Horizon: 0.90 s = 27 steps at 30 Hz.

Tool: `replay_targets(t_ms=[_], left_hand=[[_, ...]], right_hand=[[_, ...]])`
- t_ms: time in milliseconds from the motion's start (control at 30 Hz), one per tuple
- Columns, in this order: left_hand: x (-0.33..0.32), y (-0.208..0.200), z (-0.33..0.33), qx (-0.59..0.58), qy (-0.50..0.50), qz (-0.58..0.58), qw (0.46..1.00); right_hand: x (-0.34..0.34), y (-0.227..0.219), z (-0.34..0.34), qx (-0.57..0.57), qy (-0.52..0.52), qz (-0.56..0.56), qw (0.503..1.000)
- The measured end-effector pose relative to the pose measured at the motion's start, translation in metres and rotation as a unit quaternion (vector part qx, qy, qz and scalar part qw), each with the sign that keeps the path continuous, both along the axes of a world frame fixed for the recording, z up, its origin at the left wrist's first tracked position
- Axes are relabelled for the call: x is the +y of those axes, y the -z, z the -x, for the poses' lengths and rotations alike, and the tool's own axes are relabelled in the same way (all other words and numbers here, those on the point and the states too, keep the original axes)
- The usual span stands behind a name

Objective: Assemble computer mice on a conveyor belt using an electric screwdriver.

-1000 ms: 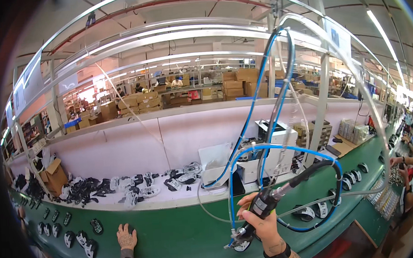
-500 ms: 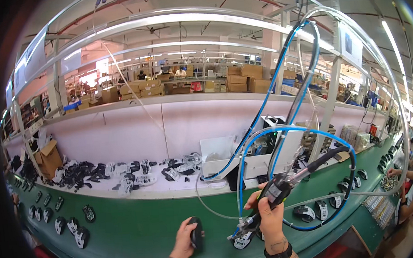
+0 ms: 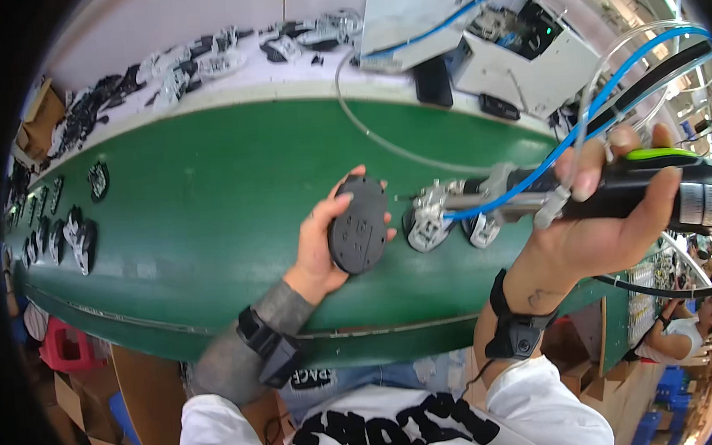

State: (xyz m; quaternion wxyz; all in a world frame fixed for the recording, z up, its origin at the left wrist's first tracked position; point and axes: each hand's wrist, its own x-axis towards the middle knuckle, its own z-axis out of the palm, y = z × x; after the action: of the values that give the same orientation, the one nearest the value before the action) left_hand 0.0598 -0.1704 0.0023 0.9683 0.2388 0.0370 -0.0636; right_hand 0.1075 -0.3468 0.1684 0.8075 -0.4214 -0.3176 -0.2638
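My left hand (image 3: 315,243) grips a black computer mouse (image 3: 360,230), its flat underside with small holes turned up toward me. To the right, my right hand (image 3: 609,235) is wrapped round a black electric screwdriver (image 3: 655,178) with a green strip on its body. The screwdriver lies roughly level, its metal tip pointing left toward the mouse, with a gap between the two. A blue hose (image 3: 525,181) runs along the tool. Partly beneath the metal nose, a white-and-black mouse part (image 3: 432,232) rests on the green belt, with another mouse part (image 3: 482,231) beside it.
Several mouse parts (image 3: 80,239) stand on the green belt (image 3: 208,207) at the left. Loose shells (image 3: 176,74) heap on the back ledge near a cardboard box (image 3: 44,119). A white machine (image 3: 518,70) stands behind, and a co-worker (image 3: 685,337) sits far right.
The view has tilted down toward my body. The mouse in my left hand now shows its underside. The screwdriver has swung to near level, its tip closer to the mouse.
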Motion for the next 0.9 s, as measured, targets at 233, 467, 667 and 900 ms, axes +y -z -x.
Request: replay_targets(t_ms=[233, 467, 667, 900], left_hand=[[-0.003, 0.007, 0.01, -0.007, 0.01, -0.007, 1.0], [-0.006, 0.004, 0.009, -0.016, 0.006, -0.001, 1.0], [-0.006, 0.002, 0.007, -0.027, -0.006, -0.013, 1.0], [-0.007, -0.002, 0.01, -0.016, -0.006, -0.004, 1.0]], right_hand=[[-0.008, 0.014, 0.0, -0.024, -0.068, 0.015, 0.997], [-0.008, 0.015, -0.001, -0.024, -0.087, 0.027, 0.996], [-0.008, 0.011, -0.001, -0.02, -0.066, 0.025, 0.997], [-0.005, 0.014, -0.001, -0.022, -0.096, 0.022, 0.995]])
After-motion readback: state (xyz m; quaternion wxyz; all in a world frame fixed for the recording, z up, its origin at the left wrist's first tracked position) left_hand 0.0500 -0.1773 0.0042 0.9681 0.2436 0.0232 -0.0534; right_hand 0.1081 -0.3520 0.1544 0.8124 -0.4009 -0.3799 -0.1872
